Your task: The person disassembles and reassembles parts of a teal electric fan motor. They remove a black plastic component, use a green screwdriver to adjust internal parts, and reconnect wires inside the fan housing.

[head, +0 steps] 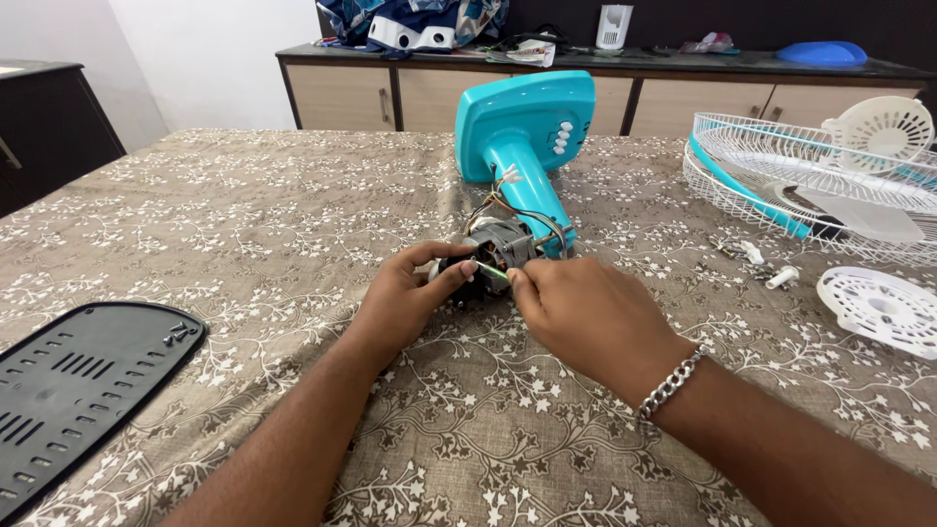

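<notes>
So the fan motor (496, 249) sits on the desk (244, 224) right at the fingertips, roughly mid-desk, with its wires running up into the teal fan stand (527, 132) lying on its side just behind it. The left hand (415, 293) is curled around the motor's left side, thumb and fingers closed on the dark housing. The right hand (586, 312) comes in from the right with thumb and forefinger pinched shut on a thin green wire (493, 272) at the motor's front, right where the two hands meet. There's a silver chain bracelet (672, 383) on the right wrist.

Room-wise: the left half of the desk is mostly open floral tablecloth, with only a black vented base cover (78, 376) lying flat near the front left corner, well apart from the hands. The right side is busier. A white wire fan guard (781, 161) with a teal rim rests near the far right edge with the clear blade (859, 210) inside it, a small round white grille cap (878, 307) lies nearer, and a few loose screws and a white knob (761, 263) are scattered between those and the motor. A sideboard (390, 93) stands behind the desk's far edge.
</notes>
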